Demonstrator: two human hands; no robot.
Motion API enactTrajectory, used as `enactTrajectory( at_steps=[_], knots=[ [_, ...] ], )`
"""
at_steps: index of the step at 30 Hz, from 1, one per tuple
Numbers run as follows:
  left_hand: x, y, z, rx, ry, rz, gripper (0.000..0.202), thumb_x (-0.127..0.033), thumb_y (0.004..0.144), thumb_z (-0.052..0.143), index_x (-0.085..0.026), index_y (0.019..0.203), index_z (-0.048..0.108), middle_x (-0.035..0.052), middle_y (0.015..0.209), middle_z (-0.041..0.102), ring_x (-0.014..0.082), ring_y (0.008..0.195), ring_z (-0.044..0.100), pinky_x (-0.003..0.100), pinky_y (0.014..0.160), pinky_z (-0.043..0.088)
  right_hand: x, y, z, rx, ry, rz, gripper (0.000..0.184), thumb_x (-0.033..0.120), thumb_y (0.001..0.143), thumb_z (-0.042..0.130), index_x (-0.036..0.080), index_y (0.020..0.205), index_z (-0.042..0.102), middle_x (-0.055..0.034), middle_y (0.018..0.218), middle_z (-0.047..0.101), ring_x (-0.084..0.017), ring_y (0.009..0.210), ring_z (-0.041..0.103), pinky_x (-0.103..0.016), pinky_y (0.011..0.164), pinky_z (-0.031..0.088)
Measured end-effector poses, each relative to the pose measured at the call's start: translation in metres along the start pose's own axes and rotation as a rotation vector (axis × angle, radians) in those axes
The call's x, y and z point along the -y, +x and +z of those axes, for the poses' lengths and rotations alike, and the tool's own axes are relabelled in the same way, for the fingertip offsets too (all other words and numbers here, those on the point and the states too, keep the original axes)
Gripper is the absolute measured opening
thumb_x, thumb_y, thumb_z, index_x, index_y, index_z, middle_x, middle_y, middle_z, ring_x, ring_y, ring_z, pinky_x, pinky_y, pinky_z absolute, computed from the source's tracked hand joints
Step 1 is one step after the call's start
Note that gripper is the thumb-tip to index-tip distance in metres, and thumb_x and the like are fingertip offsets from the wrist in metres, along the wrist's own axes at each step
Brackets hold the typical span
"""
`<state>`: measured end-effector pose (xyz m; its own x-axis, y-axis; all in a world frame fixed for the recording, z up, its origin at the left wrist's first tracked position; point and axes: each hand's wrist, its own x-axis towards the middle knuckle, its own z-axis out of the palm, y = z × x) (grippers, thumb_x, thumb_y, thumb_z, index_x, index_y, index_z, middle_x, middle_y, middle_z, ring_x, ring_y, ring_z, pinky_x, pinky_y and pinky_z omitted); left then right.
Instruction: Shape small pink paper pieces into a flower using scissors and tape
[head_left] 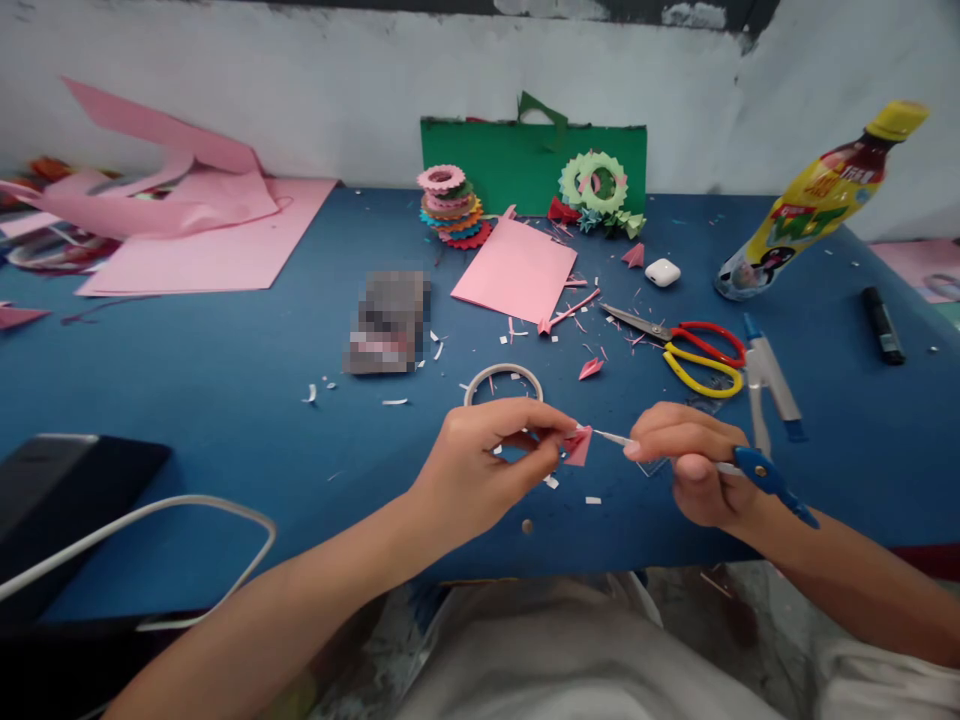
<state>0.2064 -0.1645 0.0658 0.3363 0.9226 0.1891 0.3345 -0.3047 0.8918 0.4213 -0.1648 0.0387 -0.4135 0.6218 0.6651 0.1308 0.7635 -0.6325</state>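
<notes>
My left hand (499, 455) pinches a small folded piece of pink paper (577, 447) between thumb and fingertips. Closed around a slim pointed tool with a blue riveted end (761, 470) is my right hand (694, 458). The tool's pale tip points left and reaches the edge of the folded paper; whether it touches cannot be made out. Just behind my left hand lies a tape roll (504, 372), partly covered by the hand. A small folded pink paper piece (591, 369) rests beyond the gap between both hands.
Scissors with red and yellow handles (705, 360) lie behind my right hand, near a tilted-looking drink bottle (806, 210) and a white earbud case (663, 272). Pink sheets (517, 265), a stack of paper rings (454, 210), a pixelated object (390, 320) and a white cable (202, 500) are around.
</notes>
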Motion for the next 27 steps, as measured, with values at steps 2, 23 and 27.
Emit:
enactTrajectory(
  at_steps=[2, 23, 27],
  knots=[
    [0.000, 0.000, 0.000, 0.008, -0.003, 0.001, 0.013, -0.014, 0.078, 0.058, -0.017, 0.083, 0.070, 0.0030, 0.081, 0.072, 0.0125, 0.070, 0.066, 0.018, 0.061, 0.056, 0.002, 0.001, -0.001, 0.029, -0.019, -0.011, 0.028, 0.032, 0.093, 0.035, 0.023, 0.102, 0.060, -0.0052, 0.081, 0.064, -0.016, 0.075, 0.061, -0.030, 0.065, 0.051],
    [0.001, -0.001, 0.003, 0.023, -0.030, -0.019, 0.012, -0.014, 0.078, 0.059, -0.017, 0.084, 0.070, 0.0022, 0.082, 0.072, 0.0117, 0.070, 0.067, 0.016, 0.062, 0.056, 0.009, 0.012, -0.003, 0.145, -0.045, -0.001, 0.027, 0.026, 0.094, 0.035, 0.016, 0.095, 0.060, -0.0067, 0.081, 0.063, -0.012, 0.079, 0.060, -0.023, 0.072, 0.050],
    [0.002, -0.001, 0.003, 0.018, -0.035, -0.004, 0.013, -0.013, 0.078, 0.059, -0.017, 0.084, 0.069, 0.0018, 0.081, 0.072, 0.0115, 0.070, 0.067, 0.015, 0.061, 0.057, 0.010, 0.012, -0.002, 0.163, -0.090, 0.016, 0.026, 0.025, 0.094, 0.035, 0.017, 0.095, 0.060, -0.0057, 0.080, 0.063, -0.012, 0.079, 0.061, -0.023, 0.071, 0.050]
  ],
)
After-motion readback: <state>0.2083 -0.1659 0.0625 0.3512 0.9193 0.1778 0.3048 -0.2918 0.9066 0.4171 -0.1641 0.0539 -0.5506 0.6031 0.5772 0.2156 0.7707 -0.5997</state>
